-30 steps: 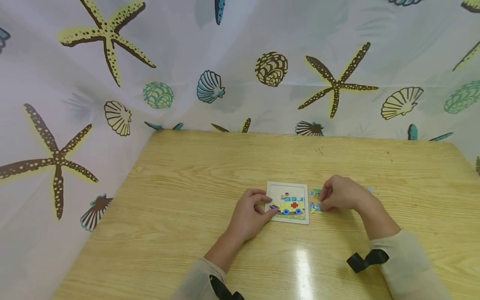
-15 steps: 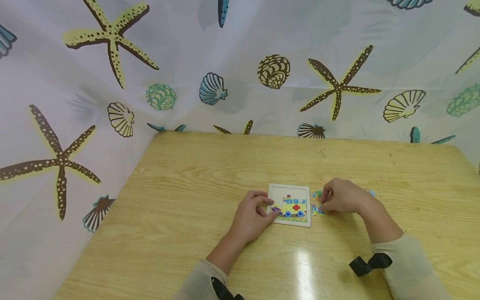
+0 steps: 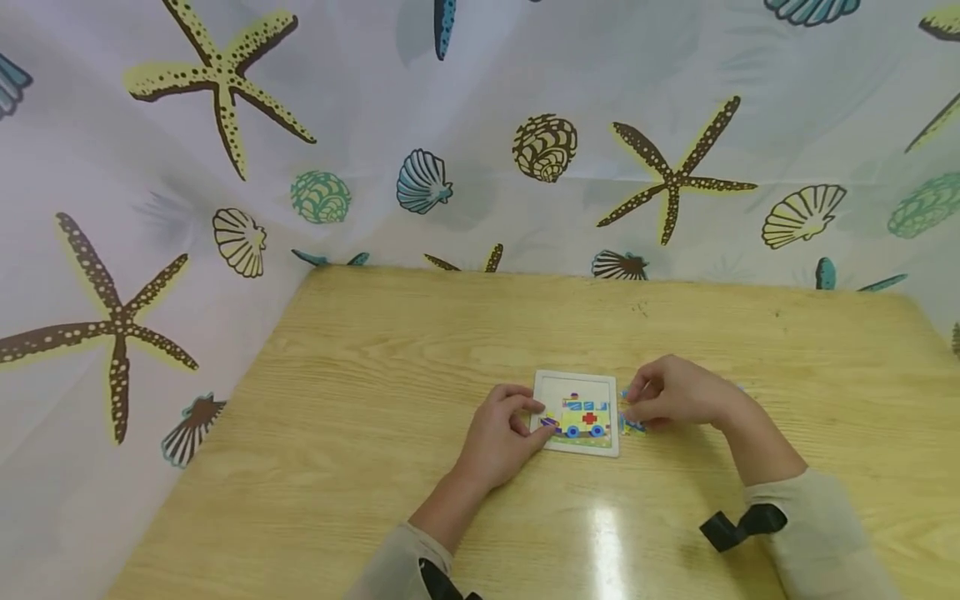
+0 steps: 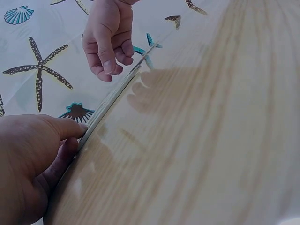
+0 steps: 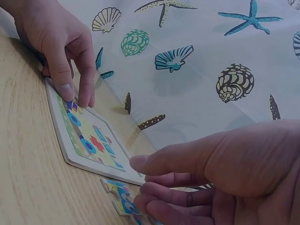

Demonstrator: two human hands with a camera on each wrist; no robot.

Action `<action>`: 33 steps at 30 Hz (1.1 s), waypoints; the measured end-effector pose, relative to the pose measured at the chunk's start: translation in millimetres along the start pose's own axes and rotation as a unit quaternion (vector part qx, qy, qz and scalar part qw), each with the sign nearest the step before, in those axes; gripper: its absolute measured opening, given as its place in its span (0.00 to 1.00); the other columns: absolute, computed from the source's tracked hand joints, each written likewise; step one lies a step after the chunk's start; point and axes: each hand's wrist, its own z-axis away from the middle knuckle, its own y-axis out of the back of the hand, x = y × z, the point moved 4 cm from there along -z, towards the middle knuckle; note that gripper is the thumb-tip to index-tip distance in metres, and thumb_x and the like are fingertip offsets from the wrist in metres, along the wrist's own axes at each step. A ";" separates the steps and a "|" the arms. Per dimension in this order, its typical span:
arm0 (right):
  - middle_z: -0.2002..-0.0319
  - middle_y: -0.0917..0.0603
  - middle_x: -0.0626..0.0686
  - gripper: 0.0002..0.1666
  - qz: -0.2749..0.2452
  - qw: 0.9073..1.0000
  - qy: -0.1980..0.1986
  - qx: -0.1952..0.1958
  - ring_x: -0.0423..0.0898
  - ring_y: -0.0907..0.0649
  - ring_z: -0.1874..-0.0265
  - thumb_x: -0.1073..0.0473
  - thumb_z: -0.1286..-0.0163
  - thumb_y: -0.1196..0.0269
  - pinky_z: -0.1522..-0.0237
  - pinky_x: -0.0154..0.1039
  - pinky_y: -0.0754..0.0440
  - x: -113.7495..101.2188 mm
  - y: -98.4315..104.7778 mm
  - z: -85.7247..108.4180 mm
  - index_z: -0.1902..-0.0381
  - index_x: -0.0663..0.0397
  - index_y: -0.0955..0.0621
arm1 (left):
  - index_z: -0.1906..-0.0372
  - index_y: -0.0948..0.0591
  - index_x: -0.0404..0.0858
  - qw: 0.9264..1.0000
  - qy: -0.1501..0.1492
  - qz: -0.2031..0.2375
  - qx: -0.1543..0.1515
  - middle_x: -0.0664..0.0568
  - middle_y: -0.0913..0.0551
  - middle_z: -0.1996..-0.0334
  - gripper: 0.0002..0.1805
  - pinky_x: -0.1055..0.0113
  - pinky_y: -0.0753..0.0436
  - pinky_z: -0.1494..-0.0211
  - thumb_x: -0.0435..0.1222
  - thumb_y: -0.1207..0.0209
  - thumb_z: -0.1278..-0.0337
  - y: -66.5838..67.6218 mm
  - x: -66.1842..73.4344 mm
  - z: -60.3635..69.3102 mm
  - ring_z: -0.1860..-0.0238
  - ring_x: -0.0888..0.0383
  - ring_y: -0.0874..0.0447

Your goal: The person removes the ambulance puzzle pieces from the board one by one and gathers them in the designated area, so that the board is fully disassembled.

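A small square jigsaw board with a pale frame and an ambulance picture lies on the table. My left hand rests at its left side, thumb and fingertip pressing on the board; in the right wrist view the left hand's fingers touch the picture. My right hand hovers just right of the board, over loose jigsaw pieces, partly hiding them. Its fingers are loosely bent with the thumb apart from them, and nothing shows between them in the right wrist view.
The wooden table stretches around the board. Behind and to the left hangs a white curtain printed with shells and starfish. A small blue bit peeks out beyond the right wrist.
My right hand has shifted left, closer to the board's right edge, and now covers the green piece seen before. The left hand stays in place on the board.
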 end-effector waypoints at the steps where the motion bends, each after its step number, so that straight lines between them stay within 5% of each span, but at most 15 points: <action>1: 0.73 0.16 0.52 0.13 -0.006 1.000 0.006 -0.002 0.44 0.19 0.74 0.59 0.36 0.30 0.68 0.38 0.17 -0.1 -1.8 -1.5 0.61 0.62 0.18 | 0.55 0.14 0.37 1.000 0.002 0.000 0.000 0.50 0.23 0.42 0.15 0.76 0.22 0.65 0.40 0.28 0.46 0.1 -0.8 1.0 0.70 0.65 0.24; 12: 0.73 0.18 0.53 0.10 0.029 0.999 0.027 0.023 0.45 0.20 0.75 0.58 0.32 0.33 0.71 0.37 0.20 -12.8 -11.6 -14.2 0.61 0.60 0.17 | 0.56 0.13 0.38 1.000 -0.010 0.002 0.005 0.50 0.22 0.43 0.15 0.76 0.22 0.65 0.40 0.28 0.45 -3.9 0.6 1.2 0.71 0.66 0.24; 33: 0.68 0.13 0.54 0.15 0.005 1.000 0.025 -0.016 0.44 0.15 0.73 0.61 0.34 0.32 0.66 0.38 0.16 -33.3 -36.8 -37.5 0.51 0.63 0.19 | 0.59 0.12 0.38 1.000 -0.017 0.002 -0.004 0.49 0.23 0.43 0.12 0.75 0.22 0.63 0.41 0.30 0.43 1.3 -1.6 1.5 0.69 0.65 0.24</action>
